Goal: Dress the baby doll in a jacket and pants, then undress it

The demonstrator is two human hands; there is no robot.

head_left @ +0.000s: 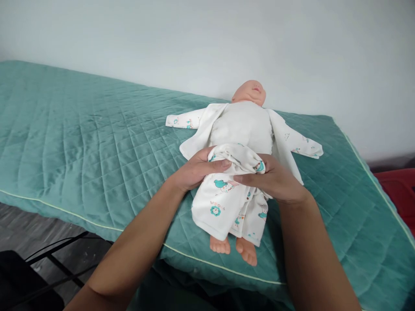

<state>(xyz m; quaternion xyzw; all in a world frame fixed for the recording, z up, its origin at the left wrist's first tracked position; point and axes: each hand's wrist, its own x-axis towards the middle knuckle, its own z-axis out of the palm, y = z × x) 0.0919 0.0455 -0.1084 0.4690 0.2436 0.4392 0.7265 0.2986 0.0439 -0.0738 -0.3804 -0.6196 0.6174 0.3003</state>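
A baby doll [241, 125] lies on its back, its feet [246, 250] toward me. It wears a white printed jacket [197, 138], spread apart at the front over its white cloth body. White baby pants [215, 207] with teal animal prints cover its legs, and both feet stick out of the leg ends. At the bunched top of the pants, my left hand [201, 168] grips the cloth on the left side, thumb on top. My right hand [275, 179] pinches the right side the same way. The fingertips beneath the fabric are hidden.
The doll rests on a green quilted cover [97, 151] with pale yellow piping along its edge. A white wall [162, 43] stands behind. Red plastic [398, 190] shows at the far right. Dark metal bars [61, 263] and a black object [22, 280] are at the lower left.
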